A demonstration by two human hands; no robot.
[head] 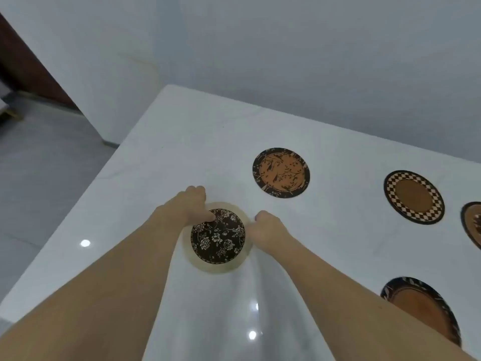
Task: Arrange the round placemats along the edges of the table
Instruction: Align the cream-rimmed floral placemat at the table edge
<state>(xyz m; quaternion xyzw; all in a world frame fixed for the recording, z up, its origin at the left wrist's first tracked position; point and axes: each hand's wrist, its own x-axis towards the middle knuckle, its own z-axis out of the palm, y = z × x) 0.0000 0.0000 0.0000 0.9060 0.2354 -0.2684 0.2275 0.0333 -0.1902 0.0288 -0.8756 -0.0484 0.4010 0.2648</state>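
Observation:
A dark floral round placemat (218, 237) lies on top of a larger pale cream round mat (216, 267) on the white table (182, 142). My left hand (191, 203) rests on the floral mat's upper left edge, thumb on its surface. At the right edge of the stack, my right hand (265, 226) has its fingers curled onto the rim. An orange mat with a dark bird-and-branch pattern (281, 172) lies further back. A checker-rimmed brown mat (414, 197) lies at the right.
Another mat (472, 222) is cut off by the right frame edge. An orange mat with a dark rim (426, 306) lies near the front right, partly behind my right forearm. The table's left edge (78, 204) drops to a grey tiled floor; a white wall stands behind.

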